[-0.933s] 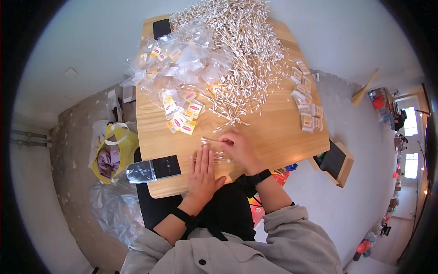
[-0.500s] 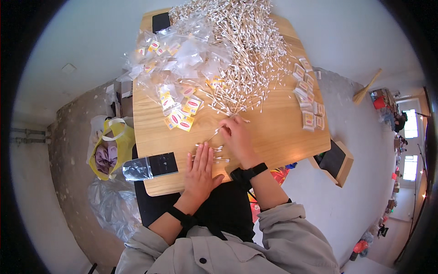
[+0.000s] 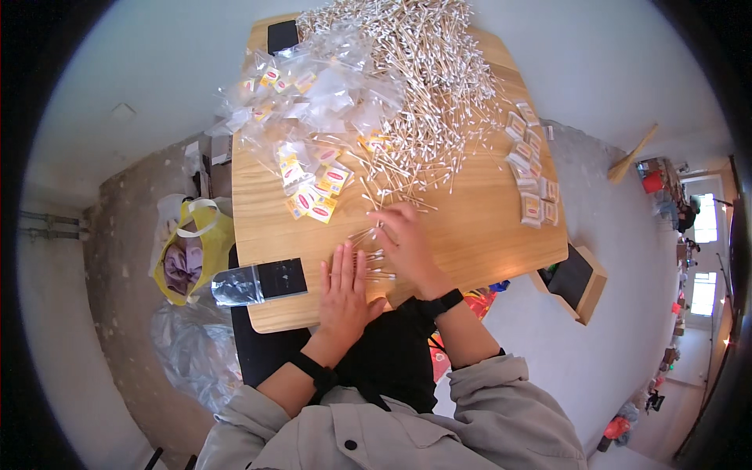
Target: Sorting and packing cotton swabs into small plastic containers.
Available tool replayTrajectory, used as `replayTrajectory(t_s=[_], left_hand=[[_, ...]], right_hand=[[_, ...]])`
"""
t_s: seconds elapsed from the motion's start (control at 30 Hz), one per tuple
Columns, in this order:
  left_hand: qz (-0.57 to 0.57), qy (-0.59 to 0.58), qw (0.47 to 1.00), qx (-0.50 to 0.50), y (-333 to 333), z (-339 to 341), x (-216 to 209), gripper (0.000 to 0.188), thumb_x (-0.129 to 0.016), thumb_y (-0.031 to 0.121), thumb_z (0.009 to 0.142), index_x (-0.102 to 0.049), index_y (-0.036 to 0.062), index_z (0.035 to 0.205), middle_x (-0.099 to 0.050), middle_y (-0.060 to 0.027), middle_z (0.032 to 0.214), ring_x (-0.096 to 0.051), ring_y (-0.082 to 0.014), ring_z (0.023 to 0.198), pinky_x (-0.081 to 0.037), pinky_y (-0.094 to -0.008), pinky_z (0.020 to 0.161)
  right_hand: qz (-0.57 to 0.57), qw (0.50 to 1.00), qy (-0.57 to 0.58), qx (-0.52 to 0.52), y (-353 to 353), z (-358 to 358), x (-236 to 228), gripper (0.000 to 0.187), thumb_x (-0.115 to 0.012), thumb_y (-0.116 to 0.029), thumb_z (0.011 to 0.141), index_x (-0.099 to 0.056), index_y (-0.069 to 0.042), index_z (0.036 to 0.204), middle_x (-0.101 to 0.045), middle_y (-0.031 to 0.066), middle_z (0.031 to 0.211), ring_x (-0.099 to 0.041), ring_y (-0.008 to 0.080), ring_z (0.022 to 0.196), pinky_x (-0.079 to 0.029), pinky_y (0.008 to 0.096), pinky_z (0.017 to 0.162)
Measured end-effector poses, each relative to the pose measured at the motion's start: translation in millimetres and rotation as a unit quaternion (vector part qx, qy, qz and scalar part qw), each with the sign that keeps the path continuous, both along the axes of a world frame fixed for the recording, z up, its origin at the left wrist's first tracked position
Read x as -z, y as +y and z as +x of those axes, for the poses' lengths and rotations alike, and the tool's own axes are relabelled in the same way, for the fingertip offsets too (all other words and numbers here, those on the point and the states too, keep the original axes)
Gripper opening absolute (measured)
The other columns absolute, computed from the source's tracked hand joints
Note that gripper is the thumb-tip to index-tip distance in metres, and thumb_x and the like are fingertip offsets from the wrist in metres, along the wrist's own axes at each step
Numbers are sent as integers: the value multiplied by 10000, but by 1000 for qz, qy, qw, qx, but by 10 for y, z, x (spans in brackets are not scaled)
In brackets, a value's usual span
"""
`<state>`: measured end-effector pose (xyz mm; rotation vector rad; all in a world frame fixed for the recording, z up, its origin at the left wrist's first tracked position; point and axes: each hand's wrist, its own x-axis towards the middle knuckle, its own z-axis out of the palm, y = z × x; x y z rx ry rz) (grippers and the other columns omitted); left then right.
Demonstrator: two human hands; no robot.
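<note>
- In the head view, a heap of cotton swabs [image 3: 423, 86] covered the far part of the bench [image 3: 478, 227].
- On my side of the heap, my left hand [image 3: 342, 294] lay flat and open, fingers straight, against a small bunch of swabs [image 3: 381, 274] whose white tips poked out to its right.
- My right hand [image 3: 384, 222], just short of the heap's near end, had its thumb and fingertips pinched on a thin swab [image 3: 360, 234]; I could not tell whether it was more than one.
- Clear plastic bags [image 3: 337, 90] touched the heap's left side.
- Yellow-and-white cards [image 3: 319, 210] lay left of the heap's near end.
- Small pale packs [image 3: 531, 207] sat right of the heap.
</note>
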<state>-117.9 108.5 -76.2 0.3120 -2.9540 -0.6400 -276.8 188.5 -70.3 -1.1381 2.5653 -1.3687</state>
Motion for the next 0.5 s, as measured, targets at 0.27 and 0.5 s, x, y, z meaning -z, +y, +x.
replayTrajectory(t_s=[0.27,0.5], left_hand=[[-18,-16,1000,4,-30,-195,-37,1125,-745,548,663,-228,-58,1459,-216,-213,1547,-199,-339,1445,-144,-543,1155],[-31,-3,999,16,-56,-81,20,1064,-723,534,697,-259,-59,1450,-244,-202,1540,-218,-331,1440,-138,-544,1157]], right_hand=[[78,991,-43,102,176,-155,58,156,-684,-96,806,-663,-97,961,-613,114,913,-585,302,896,-470,391,779],[33,982,-57,177,135,-462,115,111,-699,-129,810,-656,-74,897,-626,93,805,-610,225,683,-492,344,620]])
